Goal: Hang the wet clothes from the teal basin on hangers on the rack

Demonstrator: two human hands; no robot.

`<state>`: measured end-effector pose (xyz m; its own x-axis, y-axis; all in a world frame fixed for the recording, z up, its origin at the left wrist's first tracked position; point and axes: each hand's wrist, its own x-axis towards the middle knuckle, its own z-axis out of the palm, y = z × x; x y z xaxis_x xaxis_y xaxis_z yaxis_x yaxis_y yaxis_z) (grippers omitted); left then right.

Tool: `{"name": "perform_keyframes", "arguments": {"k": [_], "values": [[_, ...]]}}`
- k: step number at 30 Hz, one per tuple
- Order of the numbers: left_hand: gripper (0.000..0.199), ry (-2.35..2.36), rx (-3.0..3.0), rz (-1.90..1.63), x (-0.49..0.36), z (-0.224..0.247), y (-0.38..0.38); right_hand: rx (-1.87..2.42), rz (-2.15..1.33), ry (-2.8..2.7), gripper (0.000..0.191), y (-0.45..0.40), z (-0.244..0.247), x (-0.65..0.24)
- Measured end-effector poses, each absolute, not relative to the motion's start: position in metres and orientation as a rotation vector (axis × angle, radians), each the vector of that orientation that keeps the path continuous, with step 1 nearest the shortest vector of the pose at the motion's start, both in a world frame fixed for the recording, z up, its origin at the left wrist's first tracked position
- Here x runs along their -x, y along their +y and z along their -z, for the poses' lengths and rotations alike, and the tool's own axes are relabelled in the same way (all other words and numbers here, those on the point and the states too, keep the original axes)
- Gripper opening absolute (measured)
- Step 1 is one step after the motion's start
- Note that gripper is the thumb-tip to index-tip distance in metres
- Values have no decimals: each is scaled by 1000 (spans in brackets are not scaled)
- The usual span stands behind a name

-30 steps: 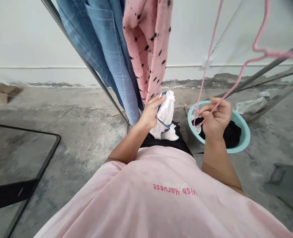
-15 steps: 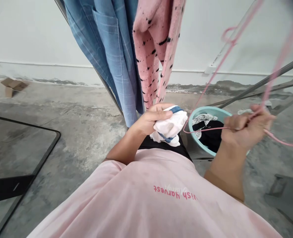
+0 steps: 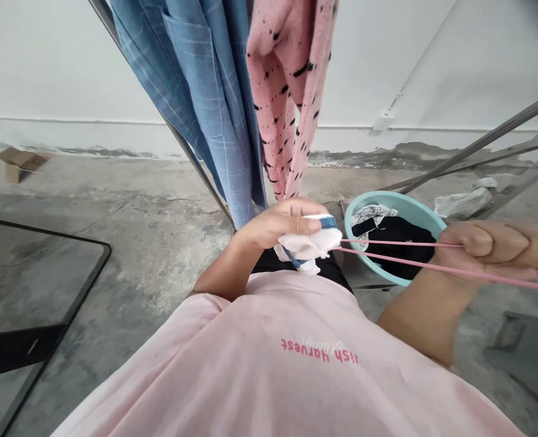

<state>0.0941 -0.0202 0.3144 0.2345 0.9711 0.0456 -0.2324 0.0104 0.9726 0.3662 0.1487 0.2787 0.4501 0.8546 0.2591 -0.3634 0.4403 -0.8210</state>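
My left hand (image 3: pixel 291 224) is closed around a bunched white cloth (image 3: pixel 312 243) with blue bands, held in front of my waist. From this cloth a pink cord (image 3: pixel 396 256) runs to the right in two taut strands. My right hand (image 3: pixel 491 246) grips the cord in a fist, out past the basin at the right. How the cord joins the cloth is hidden in the folds. Below the strands stands a light blue basin (image 3: pixel 351 209) with black clothing (image 3: pixel 405 243) and white lace (image 3: pixel 373 213) inside.
Blue checked clothing (image 3: pixel 209 103) and a pink black-flecked garment (image 3: pixel 287 79) hang straight ahead beside a metal pole (image 3: pixel 191 155). Metal bars (image 3: pixel 487 142) slant at the right. A black-edged glass panel (image 3: pixel 27 279) lies left, a cardboard box (image 3: pixel 20 164) by the wall, a grey stool (image 3: pixel 523 346) lower right.
My right hand has moved right and pulled the cord straight; its loose loops above are gone from view. The cloth in my left hand has dropped slightly and is more squeezed together.
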Motion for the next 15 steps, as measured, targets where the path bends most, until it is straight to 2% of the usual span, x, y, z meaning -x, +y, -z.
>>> {"name": "perform_keyframes", "arguments": {"k": [3, 7, 9, 12, 15], "values": [[54, 774, -1304, -925, -95, -320, -21, 736, -794, -641, 63, 151, -268, -353], [54, 682, -1394, -870, -98, -326, -24, 284, -1042, -954, 44, 157, -235, -329], [57, 705, -1328, -967, -100, -326, -29, 148, -1198, -1198, 47, 158, -221, -317], [59, 820, -1197, -1222, -104, -322, -34, 167, -1325, -1434, 59, 157, -215, -308], [49, 994, -1090, -1555, -102, -313, -28, 219, -1319, -1500, 57, 155, -225, -314]]}}
